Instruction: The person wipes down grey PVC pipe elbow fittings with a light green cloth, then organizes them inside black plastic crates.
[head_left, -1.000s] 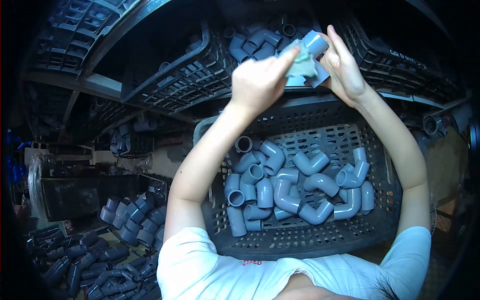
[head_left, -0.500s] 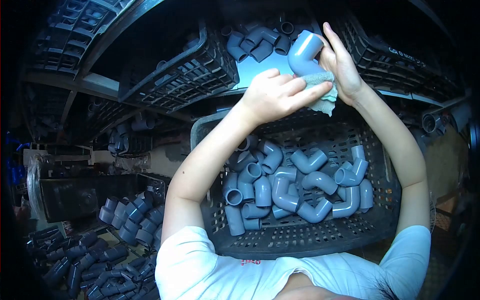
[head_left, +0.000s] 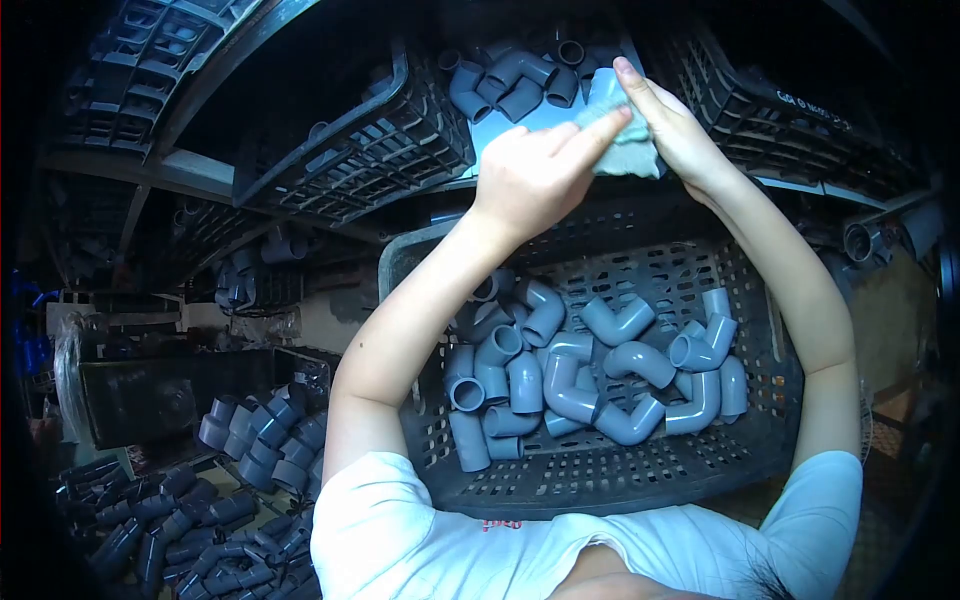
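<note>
A grey plastic pipe elbow [head_left: 604,84] is up above the basket, mostly covered by a pale green cloth [head_left: 630,156] and my fingers. My right hand [head_left: 684,136] is closed around the elbow's far right side, with its thumb pointing up. My left hand [head_left: 535,180] grips the cloth and presses it over the elbow, index finger stretched along it. Below both hands, a black perforated basket [head_left: 590,490] holds several loose grey elbows [head_left: 640,364].
More elbows [head_left: 522,70] lie on a lit shelf surface behind my hands. Black crates stand on the shelf at left [head_left: 370,150] and right [head_left: 790,130]. A large heap of dark fittings [head_left: 190,530] lies at lower left, near a stacked group of grey fittings [head_left: 265,440].
My left hand has moved up with the cloth, which now covers most of the elbow. My right hand has turned slightly around the elbow. The basket's contents look unchanged.
</note>
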